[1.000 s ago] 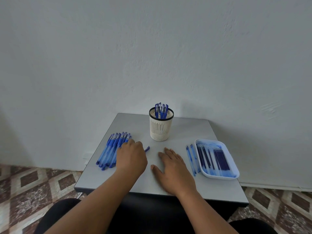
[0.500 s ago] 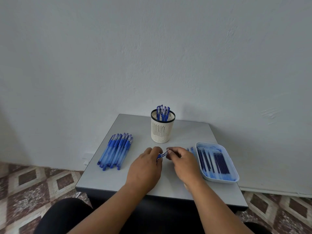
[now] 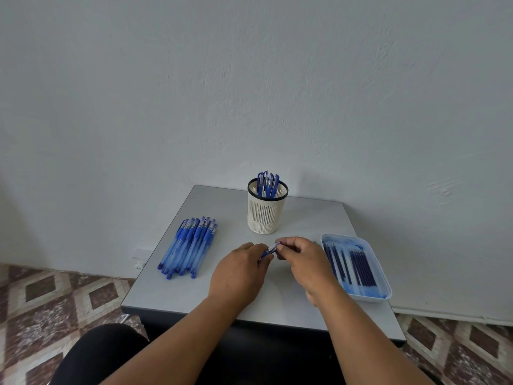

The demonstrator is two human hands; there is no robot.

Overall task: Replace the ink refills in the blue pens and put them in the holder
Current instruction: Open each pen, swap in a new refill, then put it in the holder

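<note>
Both hands meet over the middle of the grey square table: the left hand and right hand each pinch an end of one translucent blue plastic pen. The slotted cream holder with pens stands just beyond. A row of blue pens lies left; the pale blue tray of dark refills sits right.

Plain room, likely a home, bare white wall, patterned tile floor, small grey table

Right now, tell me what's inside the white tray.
Dark blue ink refills lie side by side in the white tray. The right hand hides its near-left corner.
</note>
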